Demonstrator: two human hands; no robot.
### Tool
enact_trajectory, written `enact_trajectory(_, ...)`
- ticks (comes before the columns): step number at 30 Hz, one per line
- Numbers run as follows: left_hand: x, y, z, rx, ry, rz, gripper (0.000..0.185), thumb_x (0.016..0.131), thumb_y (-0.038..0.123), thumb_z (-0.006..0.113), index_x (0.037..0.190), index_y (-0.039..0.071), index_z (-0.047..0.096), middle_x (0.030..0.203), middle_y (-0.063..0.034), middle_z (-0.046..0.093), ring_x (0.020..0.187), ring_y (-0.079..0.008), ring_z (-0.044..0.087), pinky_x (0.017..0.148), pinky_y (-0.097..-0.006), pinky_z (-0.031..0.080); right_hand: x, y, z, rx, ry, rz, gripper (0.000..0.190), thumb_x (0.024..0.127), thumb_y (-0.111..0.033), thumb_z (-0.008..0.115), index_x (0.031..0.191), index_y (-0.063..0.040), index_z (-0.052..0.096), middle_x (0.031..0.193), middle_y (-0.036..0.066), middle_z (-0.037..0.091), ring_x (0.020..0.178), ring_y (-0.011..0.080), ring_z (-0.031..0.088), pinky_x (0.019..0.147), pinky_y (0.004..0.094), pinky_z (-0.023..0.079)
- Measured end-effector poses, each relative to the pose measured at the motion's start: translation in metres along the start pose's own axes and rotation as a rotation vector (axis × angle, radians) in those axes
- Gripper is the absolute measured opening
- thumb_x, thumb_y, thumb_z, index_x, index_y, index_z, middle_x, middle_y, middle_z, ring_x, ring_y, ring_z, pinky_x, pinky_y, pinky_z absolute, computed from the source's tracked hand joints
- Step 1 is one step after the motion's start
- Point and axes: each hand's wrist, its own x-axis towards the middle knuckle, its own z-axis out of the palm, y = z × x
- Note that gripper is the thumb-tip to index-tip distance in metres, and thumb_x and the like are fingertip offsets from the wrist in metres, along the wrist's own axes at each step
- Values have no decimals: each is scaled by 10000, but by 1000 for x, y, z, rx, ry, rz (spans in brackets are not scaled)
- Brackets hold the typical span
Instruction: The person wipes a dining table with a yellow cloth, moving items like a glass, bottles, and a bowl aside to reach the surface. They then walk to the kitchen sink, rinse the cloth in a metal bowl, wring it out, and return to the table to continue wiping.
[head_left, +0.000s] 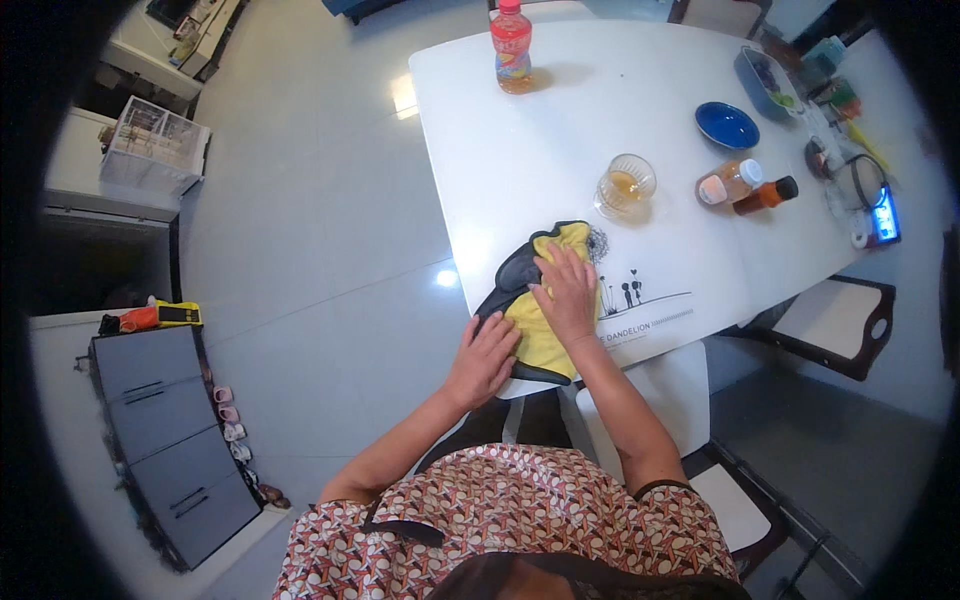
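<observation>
A yellow cloth (541, 341) with a dark grey edge and grey underside lies partly folded over at the near left corner of the white table (517, 172). My right hand (564, 294) rests on its upper yellow part, fingers spread and pointing away from me. At the cloth's left edge, my left hand (484, 360) lies with its fingers on the dark border and the yellow face. Neither hand is closed around the fabric. What lies under the palms is hidden. Beside the cloth, a black printed drawing with lettering (634, 300) shows on the tabletop.
Beyond the cloth stands a ribbed glass (627, 186) of amber drink. A red-capped bottle (512, 49) is near the far edge. To the right are a blue bowl (727, 125), a white-capped bottle (727, 182), a dark-capped bottle (766, 196) and a lit screen (886, 215). Chairs (829, 322) stand alongside.
</observation>
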Motion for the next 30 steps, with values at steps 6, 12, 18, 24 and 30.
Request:
enact_trajectory(6, -17, -11, -17, -198, 270, -311, 474, 838, 69, 581, 1294, 10, 464, 1333, -207, 458, 1289, -380, 382, 1086, -467, 262, -13, 0, -35, 165, 94, 176, 675, 775, -221, 692, 1372, -74, 413, 1427, 239, 329, 1320, 390, 319, 1053, 500, 261)
enact_trajectory(12, -60, -32, 6, -584, 290, -701, 322, 917, 131, 549, 1198, -27, 558, 1143, -168, 627, 1084, -226, 589, 944, -323, 438, 1, -25, 20, -192, -166, 249, 1076, 708, -695, 618, 1487, -101, 172, 1504, 318, -7, 1375, 524, -20, 978, 747, 16)
enact_trajectory(18, -120, -50, 21, -767, 339, -917, 261, 943, 134, 513, 1127, -26, 605, 1047, -102, 654, 988, -167, 599, 901, -287, 451, 59, -22, 45, -260, -107, 134, 1049, 715, -707, 601, 1491, -133, 191, 1506, 307, 21, 1379, 514, 13, 988, 738, 47)
enact_trajectory(24, -154, -54, 23, -926, 451, -1115, 257, 950, 138, 494, 1120, -24, 599, 1016, -97, 656, 956, -160, 604, 873, -291, 463, 154, -15, 84, -256, 14, 2, 985, 715, -706, 592, 1454, -130, 289, 1494, 322, 81, 1358, 542, 70, 998, 734, 71)
enact_trajectory(30, -194, -51, 35, -996, 496, -1298, 253, 957, 157, 495, 1137, 9, 593, 1022, -89, 655, 965, -174, 615, 826, -307, 491, 242, -23, 120, -264, 35, -62, 759, 813, -586, 557, 1372, -92, 419, 1474, 252, 245, 1385, 409, 182, 1075, 616, 127)
